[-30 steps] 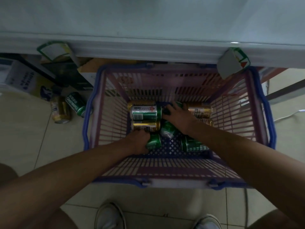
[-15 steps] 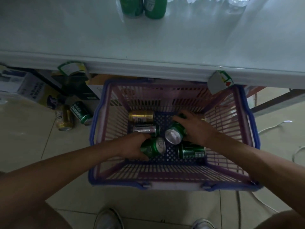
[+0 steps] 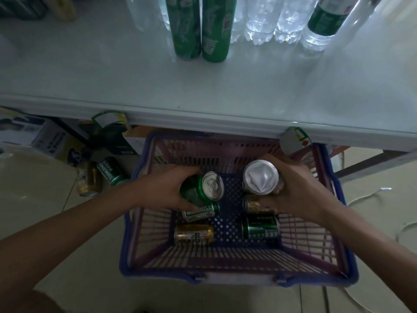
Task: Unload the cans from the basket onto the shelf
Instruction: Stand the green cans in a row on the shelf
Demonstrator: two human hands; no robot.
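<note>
A pink basket with a blue rim (image 3: 126, 236) stands on the floor below the pale shelf (image 3: 135, 82). My left hand (image 3: 167, 188) grips a green can (image 3: 203, 188), lifted above the basket floor with its pull-tab top facing me. My right hand (image 3: 297, 188) holds a second can (image 3: 260, 177), its silver end toward the camera. Still lying in the basket are a green-and-white can (image 3: 199, 211), a gold can (image 3: 194, 233), a dark green can (image 3: 259, 227) and another gold can (image 3: 252, 203) partly hidden under my right hand.
Two tall green cans (image 3: 200, 30) and several clear water bottles (image 3: 270, 21) stand at the back of the shelf. On the floor to the left lie a green can (image 3: 111, 171), a gold can (image 3: 89, 181) and cardboard boxes (image 3: 45, 136). White cables (image 3: 370, 195) trail at the right.
Both hands have closed on cans and lifted them from the basket floor toward the shelf. The view has tilted up, showing more of the shelf and its bottles.
</note>
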